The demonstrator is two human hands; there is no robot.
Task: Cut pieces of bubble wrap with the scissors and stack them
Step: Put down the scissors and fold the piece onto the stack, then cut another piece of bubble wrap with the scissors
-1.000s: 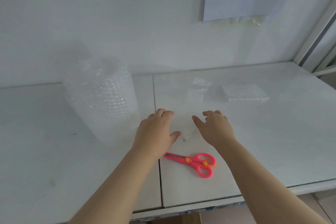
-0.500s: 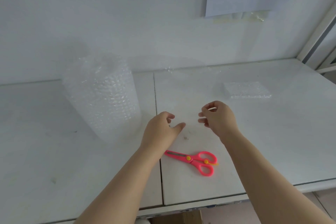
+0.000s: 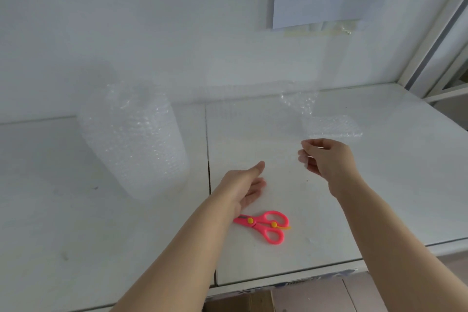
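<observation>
Right hand [image 3: 329,159] pinches a lifted bubble wrap sheet [image 3: 298,104], left hand [image 3: 243,185] open; squaring edges over the far-right stack [image 3: 331,126] looks key.

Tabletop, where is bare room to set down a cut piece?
Bare: left of the bubble wrap roll, and the table right of the right hand, in front of the stack of cut pieces. Crowded: the middle, with the left hand, scissors and the held sheet.
</observation>
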